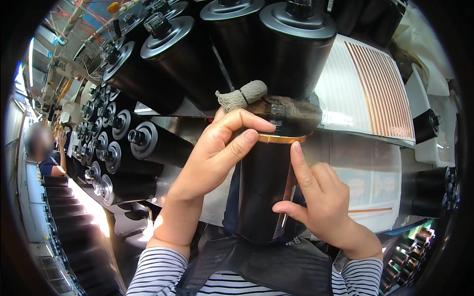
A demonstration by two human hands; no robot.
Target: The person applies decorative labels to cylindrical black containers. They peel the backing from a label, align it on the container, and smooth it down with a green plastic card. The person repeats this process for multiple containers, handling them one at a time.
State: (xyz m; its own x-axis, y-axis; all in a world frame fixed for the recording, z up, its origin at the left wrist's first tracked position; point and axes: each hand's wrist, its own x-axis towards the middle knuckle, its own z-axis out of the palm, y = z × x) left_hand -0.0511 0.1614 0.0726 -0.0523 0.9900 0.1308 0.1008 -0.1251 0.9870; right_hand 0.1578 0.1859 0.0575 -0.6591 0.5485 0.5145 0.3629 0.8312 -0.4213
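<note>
A black cylindrical bottle (pixel 264 192) stands upright close in front of me, a shiny copper-coloured strip (pixel 282 140) lying along its shoulder edge. My left hand (pixel 222 143) closes on the bottle's far left side. Its thumb presses by the strip's left end, and its index finger reaches over the bottle's top; the other fingers are partly hidden. On the strip's right part rests the tip of my right index finger (pixel 323 197). The right thumb is spread away near the bottle's side, and that hand grasps nothing. A grey knitted cloth bundle (pixel 243 95), tied with a dark band, lies just beyond my left hand.
Large black bottles (pixel 296 44) crowd the far side, with more rows (pixel 143 143) at left. At right lies a white sheet (pixel 340 74) bearing many copper-coloured strips; a paler sheet (pixel 370 172) holds one strip. A white bin (pixel 419 113) stands beyond. A person (pixel 52 163) is far left.
</note>
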